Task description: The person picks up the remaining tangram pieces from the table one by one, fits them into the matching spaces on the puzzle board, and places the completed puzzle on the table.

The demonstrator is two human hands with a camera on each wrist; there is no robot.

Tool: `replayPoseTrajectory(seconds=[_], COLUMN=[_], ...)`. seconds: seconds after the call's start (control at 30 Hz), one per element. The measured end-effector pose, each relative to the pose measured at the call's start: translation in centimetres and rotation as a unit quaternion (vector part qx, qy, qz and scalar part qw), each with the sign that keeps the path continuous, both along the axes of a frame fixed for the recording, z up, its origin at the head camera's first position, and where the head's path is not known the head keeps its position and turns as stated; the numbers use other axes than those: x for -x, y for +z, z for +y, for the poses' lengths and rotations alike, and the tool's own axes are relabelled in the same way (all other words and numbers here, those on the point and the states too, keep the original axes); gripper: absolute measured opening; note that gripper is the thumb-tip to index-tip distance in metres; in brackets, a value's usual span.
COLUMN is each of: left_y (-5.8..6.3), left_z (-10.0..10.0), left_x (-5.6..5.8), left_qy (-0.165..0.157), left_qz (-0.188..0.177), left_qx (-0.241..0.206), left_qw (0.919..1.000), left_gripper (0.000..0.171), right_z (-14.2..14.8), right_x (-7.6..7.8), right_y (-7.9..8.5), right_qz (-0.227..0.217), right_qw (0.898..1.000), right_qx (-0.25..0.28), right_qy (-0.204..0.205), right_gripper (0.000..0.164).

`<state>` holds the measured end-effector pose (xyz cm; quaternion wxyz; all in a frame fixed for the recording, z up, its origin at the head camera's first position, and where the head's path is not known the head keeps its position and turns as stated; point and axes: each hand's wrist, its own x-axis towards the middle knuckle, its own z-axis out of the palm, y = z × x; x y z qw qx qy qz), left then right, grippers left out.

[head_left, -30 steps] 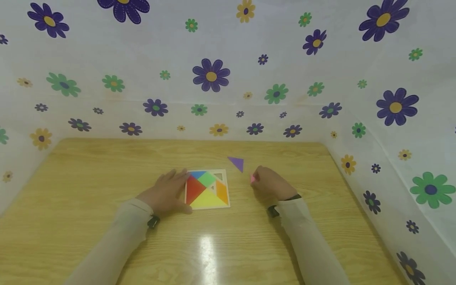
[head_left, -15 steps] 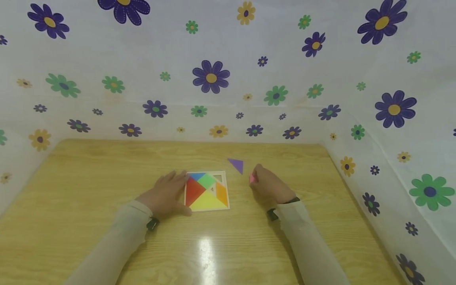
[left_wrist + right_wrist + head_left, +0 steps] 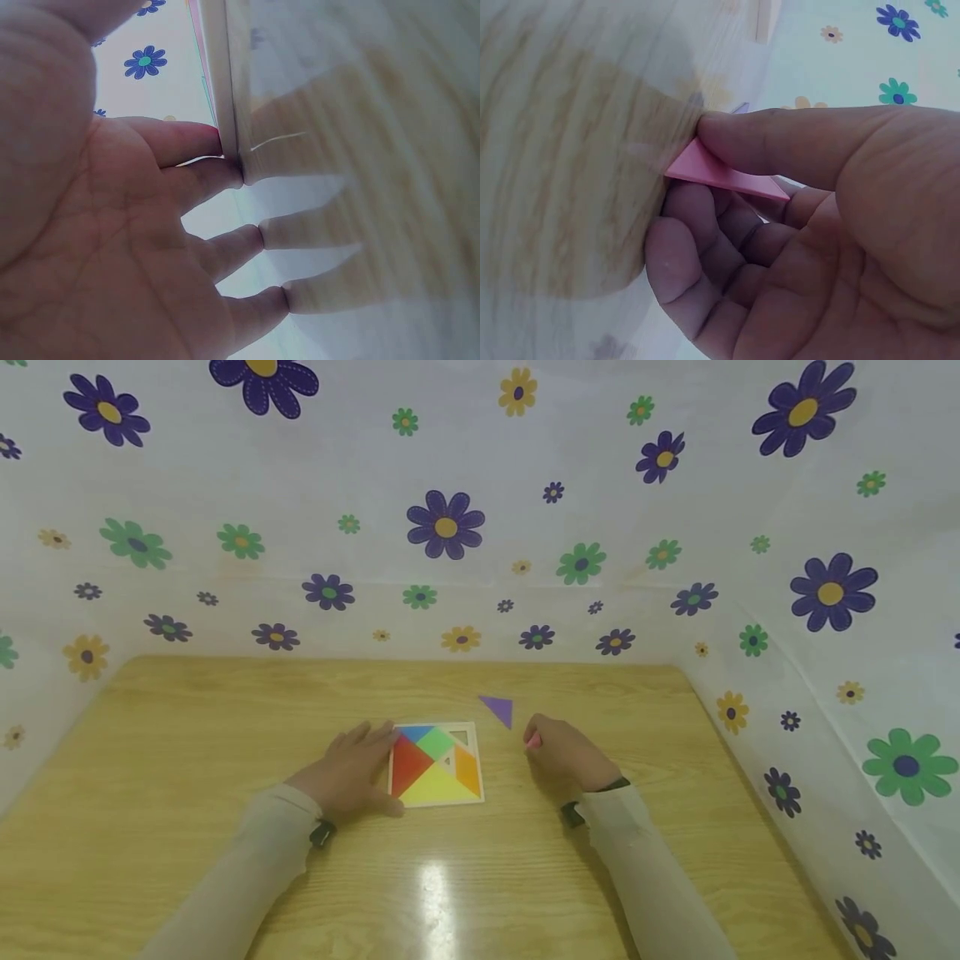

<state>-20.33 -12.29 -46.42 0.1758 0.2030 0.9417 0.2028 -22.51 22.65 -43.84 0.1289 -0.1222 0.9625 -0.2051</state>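
A square tangram tray (image 3: 476, 737) with a pale rim lies on the table, holding red, yellow, blue, green and orange pieces. Bare gaps show in its upper right part and near its centre. My left hand (image 3: 343, 774) lies along the tray's left side, fingers extended, thumb by the near corner. In the left wrist view, its index fingertip meets the tray's edge (image 3: 217, 75) and the other fingertips touch the table. To the right of the tray, my right hand (image 3: 572, 753) pinches a pink triangle (image 3: 709, 169) between thumb and fingers, low over the table.
A purple triangle (image 3: 500, 709) lies on the wooden table (image 3: 225, 710) beyond the tray's right corner, near the right hand. White flower-printed sheets (image 3: 300, 485) stand along the back and both sides of the table.
The pink triangle has turned in the right hand's fingers, and that hand has shifted slightly. The left hand keeps its place at the tray.
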Motion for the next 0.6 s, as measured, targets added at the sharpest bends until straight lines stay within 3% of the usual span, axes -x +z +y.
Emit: replayPoseTrajectory(seconds=[0.37, 0.6], left_y=[-0.07, 0.09], left_z=[-0.05, -0.05], left_x=[-0.11, -0.04], left_qy=[-0.007, -0.005], left_qz=[0.01, 0.009], left_qx=[-0.003, 0.0], left_qw=[0.9999, 1.0], left_gripper=[0.116, 0.116], right_z=[-0.05, 0.0], right_x=[-0.14, 0.13], right_y=[0.36, 0.12], right_qz=[-0.025, -0.009], right_qw=[0.999, 1.0], right_qx=[-0.003, -0.019], right_qy=[-0.022, -0.016], right_gripper=[0.014, 0.013])
